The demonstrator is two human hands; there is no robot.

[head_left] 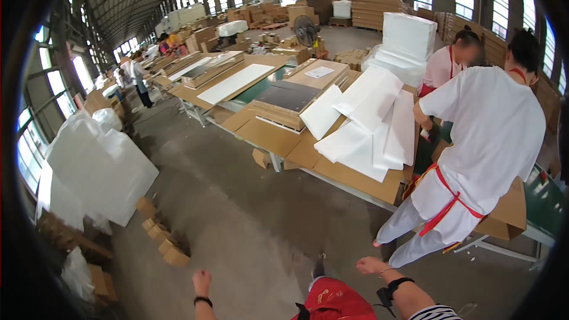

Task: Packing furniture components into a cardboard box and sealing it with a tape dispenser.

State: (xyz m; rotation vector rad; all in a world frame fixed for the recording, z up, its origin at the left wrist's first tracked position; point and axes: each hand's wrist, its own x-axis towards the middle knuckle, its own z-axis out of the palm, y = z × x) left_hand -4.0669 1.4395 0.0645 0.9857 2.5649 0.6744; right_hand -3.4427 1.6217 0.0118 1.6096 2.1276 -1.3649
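Observation:
My left hand (202, 282) hangs low over the floor in a loose fist, a dark band on its wrist, with nothing seen in it. My right hand (371, 265) is also low, its fingers curled in and nothing showing in them. A dark strapped device sits on my right forearm. I wear a red apron (335, 299). Neither hand touches anything. Nearest to my right hand is a co-worker in white (483, 124) with a red apron tie, bent at the work line. White foam sheets (367, 124) lie in an untidy pile beside that person.
A long table line holds cardboard (296, 148), flat boards (284, 96) and a white panel (237, 85). Wrapped white foam sheets (95, 166) lean at the left, near small cardboard pieces (160, 234) on the floor. A second co-worker (444, 62) stands across the line. A fan (305, 31) stands behind.

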